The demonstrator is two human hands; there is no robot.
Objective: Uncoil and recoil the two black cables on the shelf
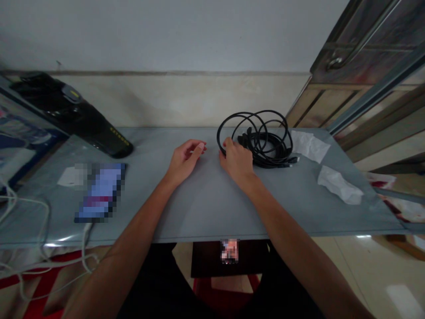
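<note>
A coiled black cable (270, 148) lies on the right half of the grey-covered table (206, 204), with a few loops standing up loosely and plug ends at its right side. My right hand (237, 159) is at the coil's left edge, its fingers closed around the leftmost loop. The fingertips are partly hidden behind the hand. To the left, apart from the cable, my left hand (186, 158) rests above the table with fingers loosely curled and a gap inside the curl. Nothing shows in it.
Two crumpled white wrappers (340, 184) lie right of the coil. At left are a phone (101, 190) with a white charging cord (85, 239) and a black cylindrical item (86, 119) leaning at the back. A wall (186, 99) borders the table's far edge.
</note>
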